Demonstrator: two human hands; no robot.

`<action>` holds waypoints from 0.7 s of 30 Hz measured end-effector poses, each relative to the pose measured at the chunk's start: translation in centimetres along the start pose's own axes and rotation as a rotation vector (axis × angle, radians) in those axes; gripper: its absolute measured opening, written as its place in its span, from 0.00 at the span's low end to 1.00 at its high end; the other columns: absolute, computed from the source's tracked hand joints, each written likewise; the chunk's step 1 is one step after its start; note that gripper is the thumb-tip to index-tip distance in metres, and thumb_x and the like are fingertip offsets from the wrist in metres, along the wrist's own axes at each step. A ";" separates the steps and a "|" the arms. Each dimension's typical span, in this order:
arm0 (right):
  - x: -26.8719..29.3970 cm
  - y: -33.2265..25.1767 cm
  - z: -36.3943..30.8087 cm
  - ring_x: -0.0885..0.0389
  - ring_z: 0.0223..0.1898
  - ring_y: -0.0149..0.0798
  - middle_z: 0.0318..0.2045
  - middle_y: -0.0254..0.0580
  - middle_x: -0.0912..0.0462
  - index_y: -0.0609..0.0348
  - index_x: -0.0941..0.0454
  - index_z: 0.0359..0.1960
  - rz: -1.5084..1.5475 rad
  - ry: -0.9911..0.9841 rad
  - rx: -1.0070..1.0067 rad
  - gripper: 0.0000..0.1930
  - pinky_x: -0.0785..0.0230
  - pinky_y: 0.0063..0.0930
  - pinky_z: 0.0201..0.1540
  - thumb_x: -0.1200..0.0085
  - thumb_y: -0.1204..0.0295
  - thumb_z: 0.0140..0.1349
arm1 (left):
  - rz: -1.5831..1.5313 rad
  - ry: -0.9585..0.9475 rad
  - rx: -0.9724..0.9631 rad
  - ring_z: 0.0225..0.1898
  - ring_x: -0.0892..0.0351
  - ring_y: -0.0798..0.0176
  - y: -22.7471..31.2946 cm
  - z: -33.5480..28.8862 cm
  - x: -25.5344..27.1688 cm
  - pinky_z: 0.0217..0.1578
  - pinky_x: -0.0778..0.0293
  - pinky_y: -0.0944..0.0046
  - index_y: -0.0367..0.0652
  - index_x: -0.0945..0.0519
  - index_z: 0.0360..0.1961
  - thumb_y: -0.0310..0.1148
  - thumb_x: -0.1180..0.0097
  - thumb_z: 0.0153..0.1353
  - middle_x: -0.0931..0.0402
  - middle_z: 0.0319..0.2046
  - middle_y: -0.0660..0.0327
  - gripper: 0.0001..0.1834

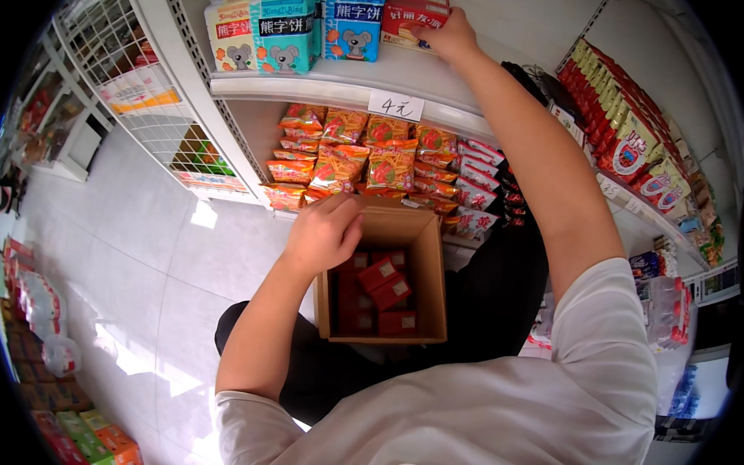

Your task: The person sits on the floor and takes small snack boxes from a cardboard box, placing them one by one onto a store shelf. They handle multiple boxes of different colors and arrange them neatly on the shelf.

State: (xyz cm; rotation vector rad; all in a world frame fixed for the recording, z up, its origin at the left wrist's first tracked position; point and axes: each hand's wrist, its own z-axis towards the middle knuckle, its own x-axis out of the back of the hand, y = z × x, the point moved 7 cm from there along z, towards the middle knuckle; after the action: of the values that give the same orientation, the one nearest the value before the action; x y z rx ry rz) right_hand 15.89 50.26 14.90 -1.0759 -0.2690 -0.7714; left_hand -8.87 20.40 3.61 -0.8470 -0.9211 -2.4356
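Note:
On the upper shelf, my right hand [451, 37] has its fingers and thumb closed on the side of a red snack box [415, 19], one of several standing in a row. Between my knees stands an open cardboard carton [440, 276], with several more small red boxes [384, 284] lying loosely at its bottom. My left hand [327, 231] is at the carton's far left corner, its fingers curled over the edge, partly hidden from view. Left of the red row stand blue snack bags [352, 23] and teal snack bags [282, 33].
On the lower shelf are orange snack bags [339, 166] and white-and-pink packets [474, 195]. A price card [395, 105] hangs on the shelf edge. A wire rack [123, 76] rises at the left, above grey floor tiles [134, 249]. More packed shelves [629, 147] stand at the right.

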 end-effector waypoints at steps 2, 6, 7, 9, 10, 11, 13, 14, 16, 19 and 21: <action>-0.2 -0.1 -0.3 0.13 0.49 0.47 0.49 0.52 0.14 0.65 0.28 0.57 0.027 0.006 0.012 0.40 0.20 0.39 0.50 0.20 0.56 0.48 | -0.015 -0.009 0.000 0.32 0.16 0.45 -0.2 0.0 -0.3 0.32 0.21 0.50 0.39 0.18 0.41 0.23 0.40 0.59 0.18 0.32 0.52 0.08; 0.0 0.2 0.0 0.12 0.47 0.44 0.46 0.50 0.12 0.65 0.24 0.55 0.048 0.033 0.065 0.33 0.20 0.38 0.49 0.21 0.61 0.52 | -0.022 -0.027 -0.019 0.33 0.16 0.45 0.0 0.6 -0.9 0.33 0.20 0.50 0.40 0.18 0.39 0.23 0.40 0.59 0.18 0.33 0.53 0.07; 0.1 0.1 -0.3 0.12 0.47 0.43 0.45 0.49 0.12 0.65 0.22 0.53 0.043 0.013 0.054 0.30 0.20 0.37 0.49 0.23 0.63 0.54 | -0.020 -0.035 -0.014 0.33 0.16 0.45 -0.1 0.6 -1.3 0.33 0.20 0.50 0.40 0.19 0.38 0.24 0.40 0.59 0.18 0.33 0.53 0.06; 0.8 -0.6 -0.7 0.12 0.47 0.40 0.43 0.47 0.11 0.66 0.20 0.51 0.036 -0.027 0.028 0.23 0.20 0.34 0.49 0.27 0.66 0.59 | -0.014 -0.060 0.000 0.33 0.16 0.45 -0.4 0.8 -1.9 0.33 0.19 0.49 0.41 0.20 0.37 0.25 0.40 0.59 0.18 0.33 0.53 0.05; 1.3 -0.8 -0.5 0.13 0.49 0.42 0.46 0.51 0.13 0.67 0.22 0.53 0.020 -0.076 0.030 0.23 0.21 0.34 0.52 0.28 0.68 0.59 | -0.020 -0.080 0.008 0.33 0.16 0.45 -0.5 0.9 -2.5 0.33 0.19 0.49 0.41 0.20 0.36 0.25 0.40 0.59 0.18 0.33 0.53 0.04; 2.0 -1.0 0.1 0.14 0.50 0.45 0.48 0.54 0.14 0.69 0.24 0.55 0.003 -0.123 0.030 0.24 0.22 0.34 0.54 0.30 0.71 0.60 | -0.028 -0.101 0.014 0.33 0.17 0.44 -0.5 1.1 -3.1 0.33 0.19 0.49 0.42 0.20 0.36 0.25 0.40 0.59 0.18 0.33 0.53 0.04; 3.0 -1.0 -0.7 0.15 0.53 0.48 0.50 0.58 0.15 0.71 0.26 0.58 -0.014 -0.102 0.024 0.26 0.23 0.34 0.57 0.32 0.73 0.60 | -0.048 -0.136 0.019 0.33 0.17 0.43 -0.8 0.5 -4.4 0.33 0.20 0.49 0.40 0.20 0.37 0.24 0.40 0.59 0.18 0.33 0.52 0.04; 4.1 -1.0 -1.5 0.15 0.53 0.48 0.50 0.57 0.15 0.71 0.26 0.58 -0.021 -0.015 0.022 0.26 0.24 0.34 0.58 0.32 0.72 0.59 | -0.060 -0.153 0.024 0.33 0.17 0.43 -1.1 0.3 -5.1 0.33 0.21 0.50 0.40 0.19 0.37 0.23 0.40 0.60 0.18 0.33 0.52 0.05; 5.6 -2.3 -5.0 0.17 0.55 0.49 0.52 0.58 0.16 0.70 0.25 0.59 0.143 0.119 0.210 0.27 0.25 0.35 0.60 0.31 0.70 0.59 | -0.024 -0.194 0.024 0.33 0.17 0.42 -1.7 -0.6 -6.3 0.33 0.21 0.49 0.40 0.20 0.37 0.24 0.40 0.60 0.19 0.33 0.51 0.05; 8.1 -4.5 -14.1 0.22 0.60 0.53 0.57 0.60 0.21 0.66 0.24 0.61 0.440 -0.040 0.474 0.30 0.29 0.42 0.64 0.31 0.66 0.59 | -0.033 -0.288 0.123 0.36 0.17 0.41 -2.4 -3.0 -9.3 0.36 0.21 0.45 0.40 0.19 0.38 0.28 0.40 0.62 0.18 0.32 0.51 0.05; 10.1 -0.3 -18.4 0.12 0.45 0.34 0.42 0.43 0.11 0.66 0.18 0.46 0.314 0.071 0.623 0.12 0.21 0.29 0.48 0.35 0.71 0.68 | -0.012 -0.395 0.121 0.37 0.16 0.41 -3.3 -3.1 -12.2 0.38 0.21 0.42 0.41 0.20 0.37 0.32 0.41 0.63 0.18 0.31 0.52 0.06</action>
State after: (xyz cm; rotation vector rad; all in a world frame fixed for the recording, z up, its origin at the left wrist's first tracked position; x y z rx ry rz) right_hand 19.93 29.90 11.99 -0.4817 -0.2493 -0.3970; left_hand -2.90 22.34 -7.82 -1.3070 -1.1988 -2.2329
